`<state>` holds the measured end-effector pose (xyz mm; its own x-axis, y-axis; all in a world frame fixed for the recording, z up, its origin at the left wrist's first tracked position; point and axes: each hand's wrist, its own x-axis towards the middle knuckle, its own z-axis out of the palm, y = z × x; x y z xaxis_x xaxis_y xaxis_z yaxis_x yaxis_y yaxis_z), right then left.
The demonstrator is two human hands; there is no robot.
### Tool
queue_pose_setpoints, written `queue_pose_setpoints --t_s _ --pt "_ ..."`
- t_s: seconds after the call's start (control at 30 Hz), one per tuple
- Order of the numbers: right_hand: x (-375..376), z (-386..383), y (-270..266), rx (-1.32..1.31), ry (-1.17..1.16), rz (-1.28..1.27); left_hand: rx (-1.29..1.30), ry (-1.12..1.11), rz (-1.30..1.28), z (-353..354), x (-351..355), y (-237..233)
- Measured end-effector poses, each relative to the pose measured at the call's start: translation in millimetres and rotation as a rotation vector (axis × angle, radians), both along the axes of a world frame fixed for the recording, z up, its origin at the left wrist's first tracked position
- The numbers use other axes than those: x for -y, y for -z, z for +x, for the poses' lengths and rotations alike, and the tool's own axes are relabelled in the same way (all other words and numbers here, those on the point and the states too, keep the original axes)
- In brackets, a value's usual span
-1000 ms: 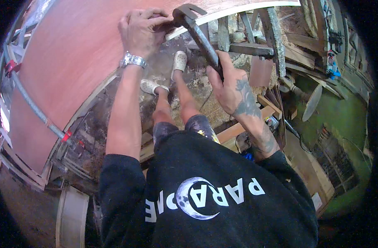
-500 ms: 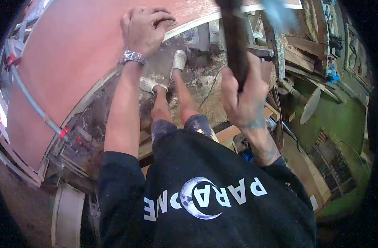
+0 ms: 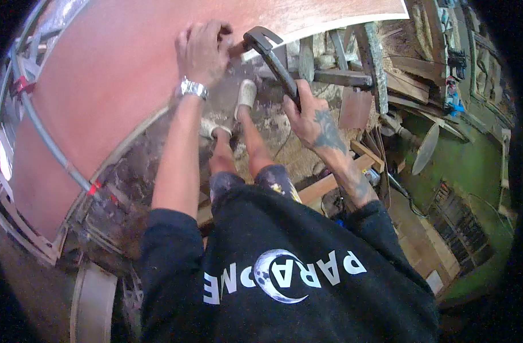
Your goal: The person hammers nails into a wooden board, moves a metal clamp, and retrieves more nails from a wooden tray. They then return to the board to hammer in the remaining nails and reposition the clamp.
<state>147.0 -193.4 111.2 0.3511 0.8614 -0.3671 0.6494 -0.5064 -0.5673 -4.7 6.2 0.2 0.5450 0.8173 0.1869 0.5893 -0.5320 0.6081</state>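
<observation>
My right hand (image 3: 312,117) is wrapped round the handle of a claw hammer (image 3: 280,73). The hammer's head is down at the pale edge of a large reddish-brown board (image 3: 113,80), close beside the fingers of my left hand (image 3: 203,52). That hand rests on the board by its edge, fingers curled and pressed together. Whatever sits between its fingertips is too small or hidden to name. A metal watch (image 3: 193,88) is on the left wrist.
A grey metal pipe (image 3: 47,131) with red fittings crosses the board's left side. Wooden beams (image 3: 344,78) and scrap wood lie past its right end. On the right stand more boards and a dark slatted piece (image 3: 458,220). My feet in pale clogs (image 3: 247,92) are below.
The hammer has swung down from a raised, blurred position to the board's edge beside my left hand. My right hand has moved left and slightly up in view; the left stays on the board.
</observation>
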Motion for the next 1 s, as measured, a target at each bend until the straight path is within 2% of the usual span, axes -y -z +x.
queue_pose_setpoints --t_s 0.1,0.13,0.17,0.23,0.3,0.37,0.43,0.47,0.57,0.6,0.7,0.73,0.83,0.87,0.97,1.0 --pt "-16.9 -20.0 -46.0 -0.004 0.115 0.132 0.028 0.012 0.027 -3.7 -1.7 -0.6" --pt "-13.0 -24.2 -46.6 0.056 0.094 0.317 0.047 0.015 -0.035 -4.0 0.7 -2.8" --pt "-3.1 -24.1 -43.8 0.039 0.102 0.389 0.044 0.012 -0.040 -1.9 2.1 -6.2" --pt "13.0 -17.6 -7.7 0.129 0.030 0.358 0.044 0.008 -0.044 -1.8 2.0 -11.4" --pt "1.1 -7.9 15.4 0.066 -0.029 -0.067 -0.005 -0.006 -0.037 -1.3 3.7 -6.4" --pt "-5.1 -8.6 10.2 0.063 -0.009 0.118 0.048 -0.024 -0.048 -1.1 -1.6 -0.7" --pt "-2.2 -27.0 -17.7 0.067 0.058 0.214 0.007 0.000 -0.035 -2.6 4.3 -3.1" --pt "2.8 -30.0 -15.0 0.092 0.077 0.348 0.021 -0.002 -0.035 -2.4 5.1 -7.5" --pt "10.8 -21.8 14.4 0.094 0.075 0.234 0.019 0.026 -0.084 -2.8 -1.9 -14.4" --pt "9.1 -10.4 32.6 0.133 0.029 0.008 0.013 0.032 -0.100 -3.5 -2.9 -15.8" --pt "1.2 3.6 41.8 0.066 0.060 0.095 -0.034 0.020 -0.055 -6.6 -4.0 -9.4" --pt "-6.3 1.3 36.6 -0.015 0.148 0.170 -0.066 0.033 -0.077 -10.2 -3.1 -13.9" --pt "-7.2 34.7 49.1 0.017 0.271 0.217 -0.059 0.006 -0.074 -1.4 -0.3 -26.1" --pt "-10.9 47.8 43.5 -0.060 0.378 0.207 -0.096 -0.005 -0.046 3.5 1.1 -30.1" --pt "-8.1 94.9 65.0 0.198 0.392 0.367 -0.179 -0.065 0.015 11.1 6.3 -37.3" --pt "-12.0 113.8 54.3 0.137 0.440 0.255 -0.215 -0.076 0.023 22.2 0.4 -38.5"
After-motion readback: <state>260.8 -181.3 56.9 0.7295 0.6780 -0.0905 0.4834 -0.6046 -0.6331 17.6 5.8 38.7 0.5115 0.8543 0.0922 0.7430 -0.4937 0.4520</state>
